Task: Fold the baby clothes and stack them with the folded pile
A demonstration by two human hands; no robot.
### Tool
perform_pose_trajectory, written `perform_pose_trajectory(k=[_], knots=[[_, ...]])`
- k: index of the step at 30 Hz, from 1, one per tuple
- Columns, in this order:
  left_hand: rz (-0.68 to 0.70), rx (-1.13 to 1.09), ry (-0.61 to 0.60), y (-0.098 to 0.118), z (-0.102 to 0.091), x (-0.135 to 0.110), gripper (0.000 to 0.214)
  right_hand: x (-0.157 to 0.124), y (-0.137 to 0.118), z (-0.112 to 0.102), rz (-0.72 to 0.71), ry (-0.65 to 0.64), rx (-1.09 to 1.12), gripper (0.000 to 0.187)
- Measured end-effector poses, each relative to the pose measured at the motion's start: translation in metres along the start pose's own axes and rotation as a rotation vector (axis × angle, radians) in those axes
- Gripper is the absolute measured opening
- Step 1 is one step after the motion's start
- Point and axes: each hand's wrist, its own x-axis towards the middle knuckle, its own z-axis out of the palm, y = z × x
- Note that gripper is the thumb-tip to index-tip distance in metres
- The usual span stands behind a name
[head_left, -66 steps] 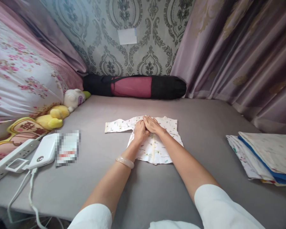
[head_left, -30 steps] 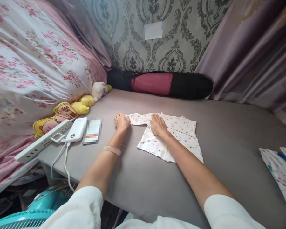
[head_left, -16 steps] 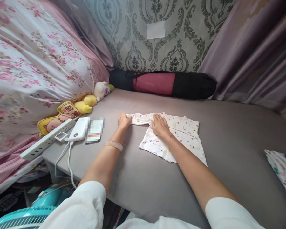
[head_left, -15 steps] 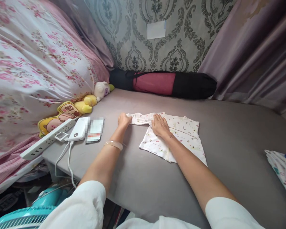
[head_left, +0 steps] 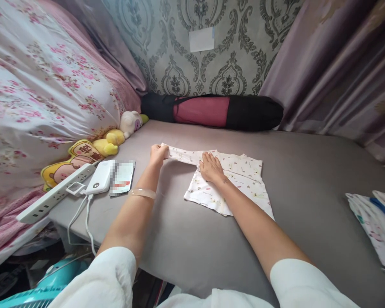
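Note:
A small white shirt (head_left: pixel 244 188) with a scattered print lies on the grey sheet, its right part folded over in a straight crease. One sleeve stretches out to the left, and my left hand (head_left: pixel 158 155) pinches its cuff, holding it a little above the sheet. Fingers extended, my right hand (head_left: pixel 211 167) lies flat on the shirt where that sleeve meets the body. My right forearm covers part of the lower body of the shirt.
To the left lie a white power bank (head_left: pixel 100 177) with cables, a phone (head_left: pixel 123 179), a power strip (head_left: pixel 56 194) and plush toys (head_left: pixel 111 141). A long black and red bag (head_left: pixel 199 112) rests along the wall. Folded clothes (head_left: pixel 368 222) sit at the right edge.
My left hand has drawn the sleeve out straighter and raised its cuff slightly. My right hand stays flat on the shirt. The view has turned a little to the right.

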Motion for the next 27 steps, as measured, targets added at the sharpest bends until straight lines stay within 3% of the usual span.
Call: perform_pose_trajectory(k=[4,7,15,19,22,24,27], knots=[[-0.047,-0.374,-0.050,0.023,0.000,-0.010,0.019,-0.001,-0.002,-0.003,0.008,-0.016,-0.012,0.061],[-0.029,-0.493,-0.115,0.041,0.001,-0.019,0.021,0.000,-0.004,-0.004,0.011,-0.019,-0.024,0.061],[0.069,-0.461,-0.279,0.066,0.017,-0.043,0.032,0.003,-0.010,-0.010,0.004,0.030,-0.048,0.058],[0.088,-0.471,-0.286,0.070,0.037,-0.056,0.034,0.006,-0.010,-0.017,0.001,0.013,-0.018,0.052],[0.097,-0.484,-0.275,0.070,0.052,-0.065,0.031,0.005,-0.001,-0.028,-0.077,-0.012,0.126,0.047],[0.103,-0.484,-0.274,0.069,0.060,-0.069,0.029,0.002,0.009,-0.035,-0.085,0.041,0.255,0.046],[0.124,-0.495,-0.299,0.066,0.071,-0.076,0.026,-0.008,0.029,-0.045,0.064,0.206,0.422,0.047]])
